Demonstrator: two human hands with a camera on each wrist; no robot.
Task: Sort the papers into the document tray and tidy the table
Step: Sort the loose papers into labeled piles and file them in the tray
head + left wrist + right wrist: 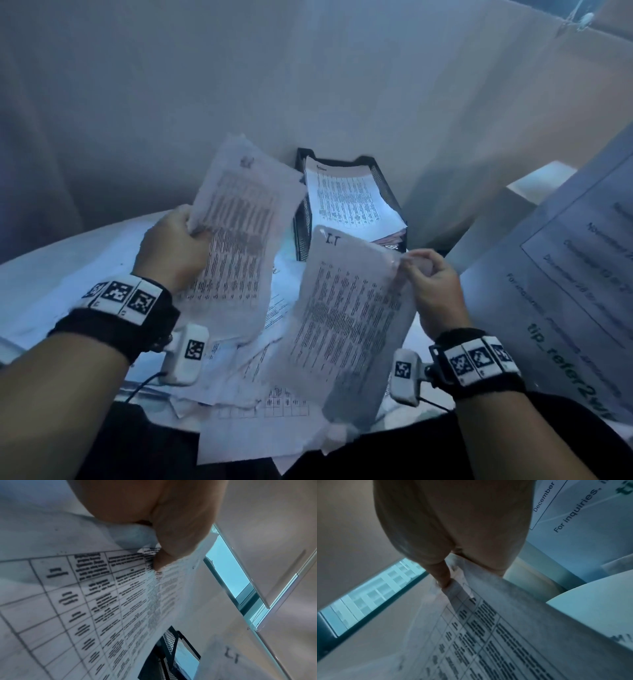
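Observation:
Each hand holds a printed sheet up above the table. My left hand (pixel 178 240) grips the left edge of a table-printed paper (pixel 239 236), and in the left wrist view its thumb (pixel 171 545) presses on that same sheet (pixel 85 595). My right hand (pixel 430 277) pinches the right edge of a paper marked "I.T" (pixel 346 315); the right wrist view shows that sheet (pixel 488 635) caught between thumb and fingers. Behind them stands a black mesh document tray (pixel 303 222) with printed sheets (pixel 349 202) stacked inside.
Several loose papers (pixel 260 407) lie scattered on the white table (pixel 68 260) under my hands, some hanging over its near edge. A large printed notice (pixel 561 274) leans at the right. A pale wall stands close behind the tray.

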